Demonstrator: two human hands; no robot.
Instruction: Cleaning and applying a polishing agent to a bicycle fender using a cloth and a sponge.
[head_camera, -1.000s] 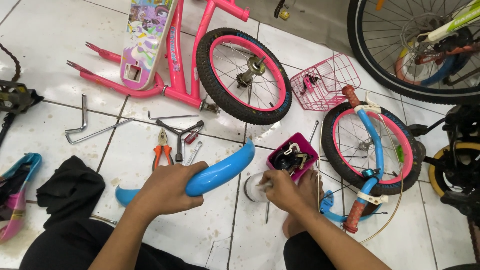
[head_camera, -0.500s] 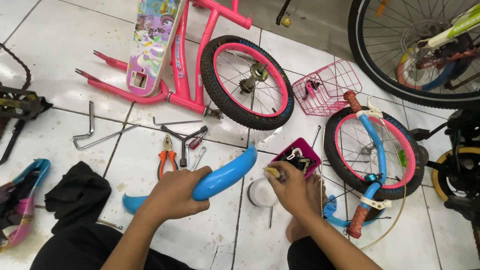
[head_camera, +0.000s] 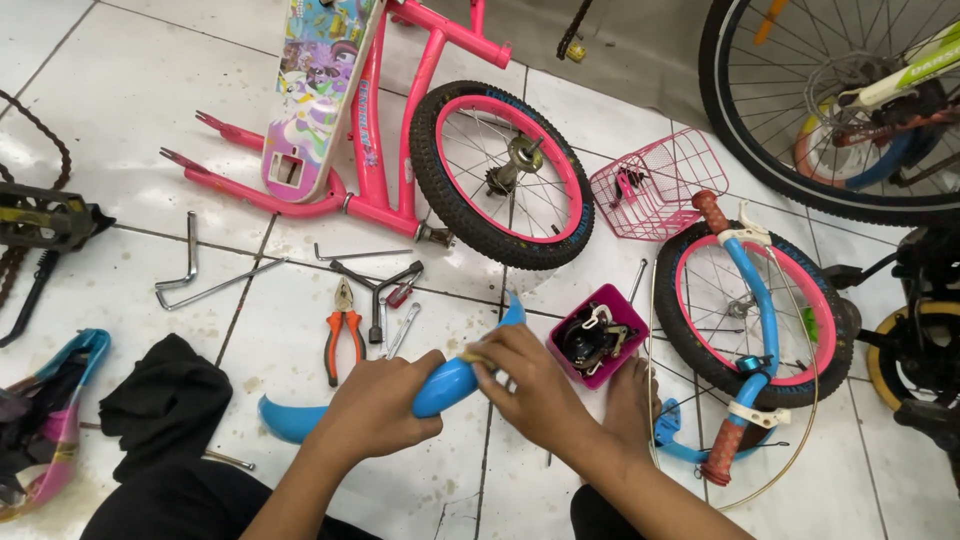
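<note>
I hold a curved blue plastic bicycle fender (head_camera: 446, 385) over the tiled floor. My left hand (head_camera: 378, 407) wraps around its middle. My right hand (head_camera: 528, 382) presses a small tan piece, too small to identify, against the fender's upper part. Just right of that hand sits a small magenta box (head_camera: 622, 307) filled with dark metal parts.
Orange-handled pliers (head_camera: 343, 340), a Y-shaped wrench (head_camera: 378, 290) and bent metal keys (head_camera: 190, 280) lie on the floor. A pink child's bike frame with wheel (head_camera: 500, 175), a pink basket (head_camera: 655, 185), a pink-rimmed wheel with blue handlebar (head_camera: 755, 310), a black cloth (head_camera: 165, 400) and my bare foot (head_camera: 630, 400) surround me.
My right hand left the magenta box and came onto the fender with a small piece. The fender has tipped lower and closer to me.
</note>
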